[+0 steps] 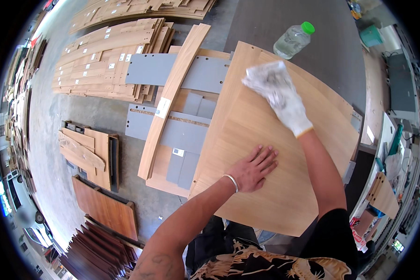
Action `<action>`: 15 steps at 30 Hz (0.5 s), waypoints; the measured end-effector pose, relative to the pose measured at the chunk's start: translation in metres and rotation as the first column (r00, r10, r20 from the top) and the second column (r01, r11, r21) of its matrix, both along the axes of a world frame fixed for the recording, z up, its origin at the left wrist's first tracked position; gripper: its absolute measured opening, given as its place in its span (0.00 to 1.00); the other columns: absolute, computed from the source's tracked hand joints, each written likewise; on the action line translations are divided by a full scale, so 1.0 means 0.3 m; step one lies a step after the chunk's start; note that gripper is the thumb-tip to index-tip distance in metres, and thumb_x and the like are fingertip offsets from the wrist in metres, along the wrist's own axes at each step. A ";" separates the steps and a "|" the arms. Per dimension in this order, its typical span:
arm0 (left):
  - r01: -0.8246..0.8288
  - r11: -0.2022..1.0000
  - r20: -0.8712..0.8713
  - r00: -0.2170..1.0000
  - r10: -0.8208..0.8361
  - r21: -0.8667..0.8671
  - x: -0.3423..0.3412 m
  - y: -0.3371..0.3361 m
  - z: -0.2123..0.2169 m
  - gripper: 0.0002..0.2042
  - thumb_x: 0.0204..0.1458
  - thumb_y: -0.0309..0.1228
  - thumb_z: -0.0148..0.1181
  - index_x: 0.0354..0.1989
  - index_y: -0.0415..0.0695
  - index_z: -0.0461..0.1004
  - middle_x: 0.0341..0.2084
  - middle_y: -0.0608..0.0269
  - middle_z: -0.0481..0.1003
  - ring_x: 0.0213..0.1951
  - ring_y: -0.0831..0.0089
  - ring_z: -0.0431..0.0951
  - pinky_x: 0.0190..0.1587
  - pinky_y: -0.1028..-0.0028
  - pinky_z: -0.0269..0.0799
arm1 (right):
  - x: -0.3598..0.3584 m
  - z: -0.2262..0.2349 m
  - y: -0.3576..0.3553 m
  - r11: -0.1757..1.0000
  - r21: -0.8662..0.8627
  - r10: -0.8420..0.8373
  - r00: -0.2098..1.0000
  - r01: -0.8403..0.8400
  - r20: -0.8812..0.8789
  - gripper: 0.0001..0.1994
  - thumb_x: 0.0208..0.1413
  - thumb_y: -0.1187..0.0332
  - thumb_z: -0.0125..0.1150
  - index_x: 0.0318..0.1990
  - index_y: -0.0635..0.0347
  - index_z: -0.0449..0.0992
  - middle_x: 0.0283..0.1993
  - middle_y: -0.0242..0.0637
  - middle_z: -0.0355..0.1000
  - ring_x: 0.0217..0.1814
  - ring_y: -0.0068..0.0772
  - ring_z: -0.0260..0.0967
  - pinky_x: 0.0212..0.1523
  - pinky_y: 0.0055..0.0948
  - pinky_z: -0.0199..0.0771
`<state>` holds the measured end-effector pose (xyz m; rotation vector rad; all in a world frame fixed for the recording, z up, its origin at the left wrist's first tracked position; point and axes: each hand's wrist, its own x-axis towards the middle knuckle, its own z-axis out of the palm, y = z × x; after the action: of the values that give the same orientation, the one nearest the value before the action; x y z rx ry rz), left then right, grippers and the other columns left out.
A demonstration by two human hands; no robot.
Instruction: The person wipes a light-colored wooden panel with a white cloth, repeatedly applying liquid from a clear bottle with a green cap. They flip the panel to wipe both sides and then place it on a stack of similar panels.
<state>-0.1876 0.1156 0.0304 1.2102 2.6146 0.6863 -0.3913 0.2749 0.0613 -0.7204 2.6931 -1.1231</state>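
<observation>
Panel (266, 154), a broad light-wood board with a curved far edge, lies flat on the worktable under both hands, its near edge overhanging toward the person. The left hand (253, 169) is bare, a bracelet at the wrist, fingers spread and pressed palm-down near the panel's middle, holding nothing. The right hand (284, 100) wears a white glove and is bunched on a pale rag (266, 74), pushing it against the surface near the far edge.

Judging by its look, the panel is stiff and fairly heavy, with a smooth laminate face that would slide under a palm; its corners and edge banding seem the parts likeliest to chip. A grip at 2 opposite long edges looks safer than a pull by 1 corner.

Just beyond the rag stands a clear bottle (291, 41) with a green cap. To the left lie grey boards (182, 135) and a long wood strip (172, 93) across them, then stacks of wood pieces (102, 60) on the floor.
</observation>
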 end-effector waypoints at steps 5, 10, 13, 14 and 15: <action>-0.007 0.999 0.001 1.000 0.007 0.032 0.002 0.006 -0.002 0.35 0.59 0.44 0.55 0.75 0.41 0.60 0.79 0.49 0.52 0.80 0.51 0.48 0.81 0.47 0.39 | 0.066 -0.004 0.016 0.971 0.237 0.000 0.995 0.022 -0.095 0.23 0.71 0.58 0.49 0.71 0.50 0.70 0.78 0.41 0.61 0.82 0.45 0.51 0.82 0.42 0.49; 0.000 1.000 0.011 1.000 0.000 -0.008 -0.006 0.007 0.011 0.35 0.59 0.44 0.55 0.74 0.42 0.61 0.79 0.49 0.53 0.80 0.50 0.48 0.80 0.47 0.39 | -0.192 0.068 -0.194 0.892 0.440 -0.018 0.980 0.104 -0.197 0.26 0.73 0.54 0.47 0.72 0.56 0.68 0.80 0.44 0.57 0.84 0.46 0.47 0.82 0.45 0.51; 0.022 1.000 0.004 1.000 -0.022 0.003 -0.020 0.025 0.017 0.35 0.59 0.44 0.56 0.74 0.42 0.62 0.78 0.49 0.53 0.80 0.50 0.49 0.80 0.47 0.40 | -0.308 -0.043 -0.211 0.864 0.434 -0.164 0.958 0.255 -0.235 0.26 0.73 0.53 0.47 0.71 0.55 0.68 0.78 0.42 0.60 0.84 0.44 0.47 0.81 0.45 0.51; 0.016 1.000 0.001 1.000 -0.016 0.003 -0.022 0.021 0.017 0.35 0.59 0.44 0.56 0.74 0.42 0.62 0.78 0.49 0.53 0.80 0.49 0.49 0.80 0.47 0.40 | -0.279 -0.061 -0.208 0.893 0.402 -0.111 0.964 0.203 -0.240 0.25 0.73 0.54 0.48 0.71 0.53 0.69 0.78 0.40 0.61 0.84 0.44 0.47 0.81 0.45 0.51; 0.011 1.000 0.002 1.000 -0.011 0.004 -0.017 0.020 0.018 0.35 0.59 0.44 0.56 0.74 0.42 0.62 0.78 0.49 0.53 0.80 0.49 0.49 0.80 0.47 0.40 | -0.217 -0.084 -0.193 0.916 0.371 -0.059 0.967 0.151 -0.248 0.25 0.72 0.54 0.49 0.71 0.52 0.69 0.78 0.39 0.62 0.84 0.44 0.47 0.81 0.44 0.51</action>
<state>-0.1927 0.1215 0.0358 1.2226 2.6043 0.6908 -0.4565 0.2171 0.0361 -0.6768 3.0479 -0.5109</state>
